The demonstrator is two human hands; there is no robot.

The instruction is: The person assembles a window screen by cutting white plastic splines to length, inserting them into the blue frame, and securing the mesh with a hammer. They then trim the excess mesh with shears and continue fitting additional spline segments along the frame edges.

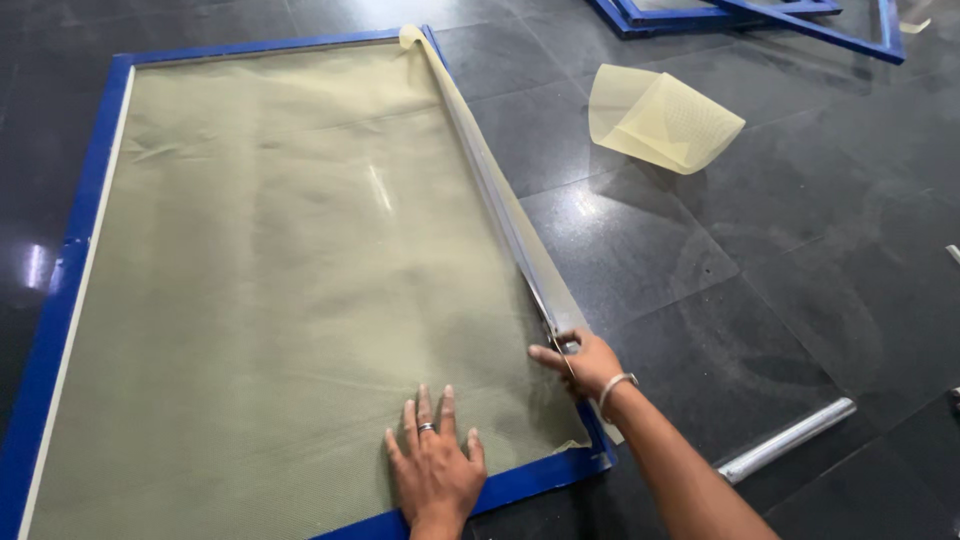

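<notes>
Lying flat, the left hand [436, 468] presses the yellow-green mesh [280, 270] while the right hand [585, 362] grips a blade [560, 345].

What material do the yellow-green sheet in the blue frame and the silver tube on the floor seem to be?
The sheet looks like fine woven mesh fabric, matte: faint grid texture, soft wrinkles, a strip curling off at the edge. The blue frame is painted, perhaps metal or wood. The silver tube appears to be polished metal, given its bright reflection.
</notes>
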